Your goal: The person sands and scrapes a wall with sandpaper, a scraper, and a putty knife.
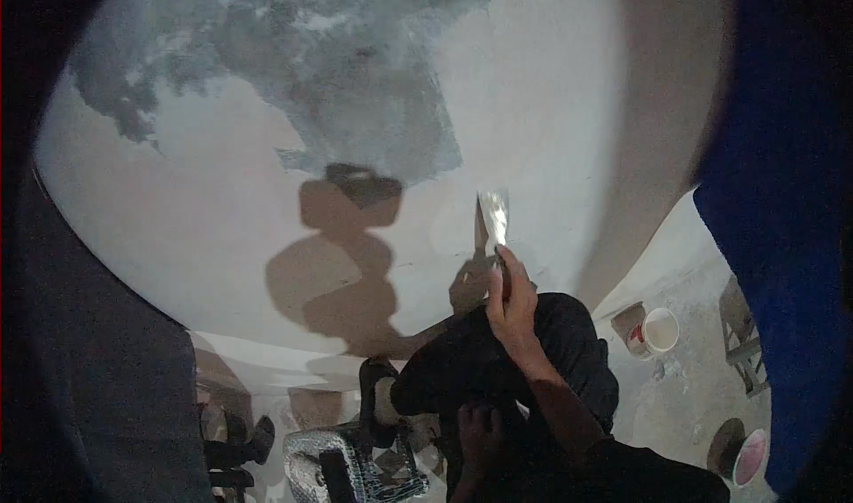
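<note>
My right hand (514, 312) grips a putty knife (494, 219) by its handle, with the fingers wrapped round it. The shiny blade points up the wall (533, 85), close over its pale surface, and its shadow falls just to the left. Higher up, the wall has a large grey patch (355, 76) with ragged edges. Low in the view, my left hand (480, 425) lies in dim light against my dark clothing, its fingers stretched forward. My bent knee (564, 325) in black trousers sits below the right hand.
A white bucket (659, 331) and a pink-topped tub (751, 459) stand on the floor at right, near a metal frame (745, 343). A silvery wrapped stool-like object (346, 459) is at lower left. Dark footwear (258, 441) shows farther left. Blue material (782, 192) borders the right side.
</note>
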Demonstrator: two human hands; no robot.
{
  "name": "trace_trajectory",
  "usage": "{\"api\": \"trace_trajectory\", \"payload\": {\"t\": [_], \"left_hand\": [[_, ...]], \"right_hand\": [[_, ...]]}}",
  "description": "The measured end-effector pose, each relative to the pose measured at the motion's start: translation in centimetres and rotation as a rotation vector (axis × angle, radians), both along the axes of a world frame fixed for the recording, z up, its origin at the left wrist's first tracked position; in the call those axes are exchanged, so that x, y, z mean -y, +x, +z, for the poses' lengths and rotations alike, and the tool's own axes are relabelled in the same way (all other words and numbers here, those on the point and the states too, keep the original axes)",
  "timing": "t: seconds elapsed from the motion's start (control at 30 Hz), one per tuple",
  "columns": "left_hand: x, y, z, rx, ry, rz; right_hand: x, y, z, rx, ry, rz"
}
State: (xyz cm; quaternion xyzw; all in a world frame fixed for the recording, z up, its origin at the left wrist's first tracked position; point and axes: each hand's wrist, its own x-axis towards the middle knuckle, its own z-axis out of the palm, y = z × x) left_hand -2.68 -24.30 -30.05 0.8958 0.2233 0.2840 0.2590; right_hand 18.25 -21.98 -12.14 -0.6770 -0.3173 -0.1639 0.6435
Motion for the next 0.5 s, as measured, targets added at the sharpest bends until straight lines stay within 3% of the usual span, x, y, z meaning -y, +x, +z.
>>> {"api": "trace_trajectory", "payload": {"t": [0.03, 0.07, 0.13, 0.17, 0.27, 0.37, 0.43, 0.5], "left_hand": [[-0.1, 0.2, -1.1, -0.026, 0.142, -0.029], [0.2, 0.8, 0.0, -0.034, 0.132, -0.025], [1.0, 1.3, 3.4, 0.015, -0.138, 0.12], [0.9, 1.1, 3.2, 0.006, -0.141, 0.116], [0.8, 1.9, 2.8, 0.047, -0.096, 0.084], [0.1, 1.9, 2.7, 0.016, -0.084, 0.056], [0.2, 2.0, 4.1, 0.001, -0.053, 0.052], [0.9, 1.5, 3.6, -0.039, -0.032, 0.032]], "right_hand": [[-0.7, 0.9, 1.2, -0.033, 0.042, 0.023], [-1.1, 1.5, 4.0, 0.03, 0.067, 0.002], [-0.7, 2.5, 10.0, 0.096, 0.087, -0.003], [-0.4, 2.8, 11.8, 0.114, 0.087, 0.01], [1.0, 2.8, 12.6, 0.05, 0.047, 0.031], [-0.3, 2.7, 5.0, 0.078, 0.135, 0.023], [-2.1, 2.7, 0.5, 0.143, 0.021, -0.033], [-2.6, 2.6, -0.3, 0.114, 0.066, 0.043]]}}
